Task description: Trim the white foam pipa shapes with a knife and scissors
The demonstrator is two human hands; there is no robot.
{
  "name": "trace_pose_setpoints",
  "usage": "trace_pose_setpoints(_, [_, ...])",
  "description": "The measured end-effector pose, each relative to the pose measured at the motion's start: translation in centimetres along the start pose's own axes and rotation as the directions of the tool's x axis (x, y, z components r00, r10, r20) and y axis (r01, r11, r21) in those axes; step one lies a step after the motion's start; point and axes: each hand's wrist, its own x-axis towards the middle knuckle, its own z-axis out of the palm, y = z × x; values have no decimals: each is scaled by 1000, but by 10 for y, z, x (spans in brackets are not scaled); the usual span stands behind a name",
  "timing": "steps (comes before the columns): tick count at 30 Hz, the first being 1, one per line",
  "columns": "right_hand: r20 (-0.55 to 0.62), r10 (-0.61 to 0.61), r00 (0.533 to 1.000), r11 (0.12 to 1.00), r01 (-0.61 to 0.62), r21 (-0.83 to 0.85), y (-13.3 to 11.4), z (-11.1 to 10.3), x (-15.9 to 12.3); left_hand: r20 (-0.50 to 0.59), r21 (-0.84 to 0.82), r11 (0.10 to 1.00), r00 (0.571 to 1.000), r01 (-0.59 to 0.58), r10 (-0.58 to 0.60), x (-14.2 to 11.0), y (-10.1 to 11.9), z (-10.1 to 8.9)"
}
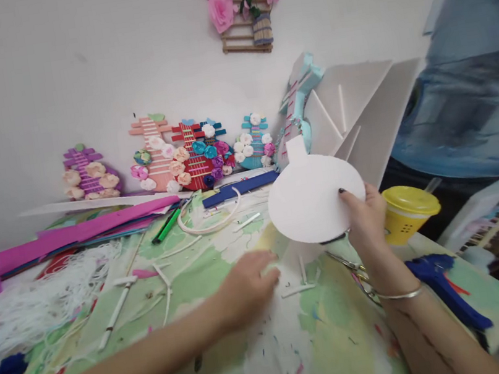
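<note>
A white cutout, rounded with a short tab at its top, is pinched in my right hand by its right edge. It is held up above the table, thumb on its front face. My left hand is stretched out low over the table, holding nothing, its fingers apart and slightly blurred. Small white strips lie just right of it. Under my right hand a pair of scissors rests on the table, partly hidden by the wrist.
Flower-trimmed craft pieces lean along the wall. White boards stand behind the cutout. At right are a yellow tub and a blue glue gun. A tangle of white strips, pink sheets and a green marker lie left.
</note>
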Motion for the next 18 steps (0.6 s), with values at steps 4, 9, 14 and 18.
trace_pose_setpoints(4, [129, -148, 981, 942, 179, -284, -24, -8, -7, -83, 1, 934, 931, -357, 356, -56, 65, -19])
trace_pose_setpoints(9, [421, -220, 880, 663, 452, -597, -79, -29, -30, -63, 111, 967, 969, -231, 238, -106, 64, -31])
trace_pose_setpoints(14, [631, -60, 774, 146, 632, -761, -120, -31, -66, -55, 128, 974, 979, -187, 195, -126, 56, -25])
trace_pose_setpoints(18, [703, 163, 692, -3, 713, -701, -136, 0, -93, -9, 188, 975, 993, -116, 120, -131, 35, -18])
